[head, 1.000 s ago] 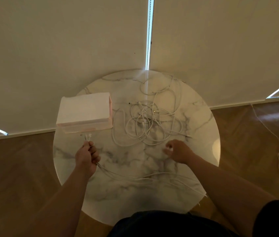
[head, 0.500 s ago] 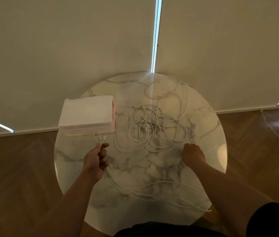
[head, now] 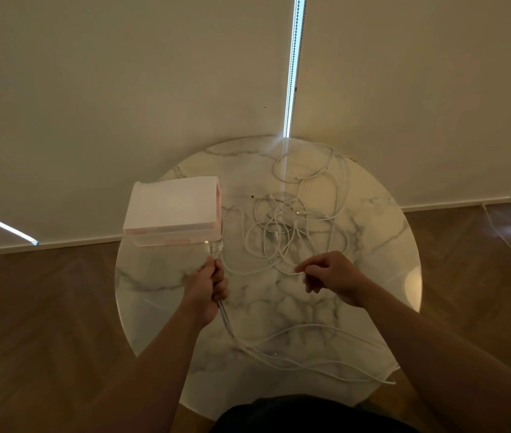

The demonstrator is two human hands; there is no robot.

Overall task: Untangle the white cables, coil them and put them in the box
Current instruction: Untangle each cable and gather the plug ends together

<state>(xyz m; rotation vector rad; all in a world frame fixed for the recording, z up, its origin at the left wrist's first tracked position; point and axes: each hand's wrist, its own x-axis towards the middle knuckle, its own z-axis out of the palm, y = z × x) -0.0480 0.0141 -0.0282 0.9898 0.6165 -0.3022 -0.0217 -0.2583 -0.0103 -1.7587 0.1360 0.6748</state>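
A loose tangle of white cables (head: pixel 291 226) lies on the far right half of the round marble table (head: pixel 373 232), its loops overlapping with no single direction; a few plug ends poke out near its upper left. From the tangle, one looping strand runs down toward the near side. A second group of long strands (head: pixel 304 360) sweeps across the near part of the table, their long axis running roughly from the left hand out to the right-hand edge, where one end reaches the rim.

The box (head: pixel 173 215) sits on the left side of the table, a pale rectangular thing with its long side lying left to right, just beside the tangle.

The left hand (head: pixel 207 287) is closed in a fist around a small bundle of cable ends; the connectors (head: pixel 212 246) stick up out of the top of the fist and point toward the near right corner of the box, very close to it, though I cannot tell whether they touch it. The strands leave the bottom of the fist and trail toward the person. That forearm reaches in from the lower left, angled up and right.

The right hand (head: pixel 331 276) hovers low over the table at the tangle's near edge, thumb and forefinger pinched on one thin strand, the other fingers curled loosely beneath. Its forearm comes in from the lower right.
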